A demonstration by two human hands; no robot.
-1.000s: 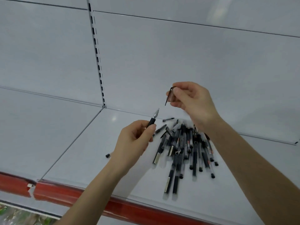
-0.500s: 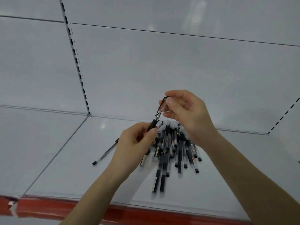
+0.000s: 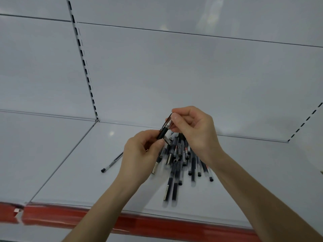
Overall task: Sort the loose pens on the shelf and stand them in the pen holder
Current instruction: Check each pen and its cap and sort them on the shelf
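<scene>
Above the white shelf, my left hand grips the barrel of a black pen that points up and to the right. My right hand pinches the clear pen cap, which sits over the pen's tip. Under both hands lies a pile of several black pens, partly hidden by my fingers and wrists. A single pen lies apart to the left of the pile. No pen holder shows in this view.
The shelf has a red front edge strip and a white back panel. A slotted upright runs up the back at the left, and another slotted upright shows at the far right.
My right hand has come down and left, bringing the cap from apart onto the pen's tip. The view has shifted, so the pile sits lower and more to the centre.
</scene>
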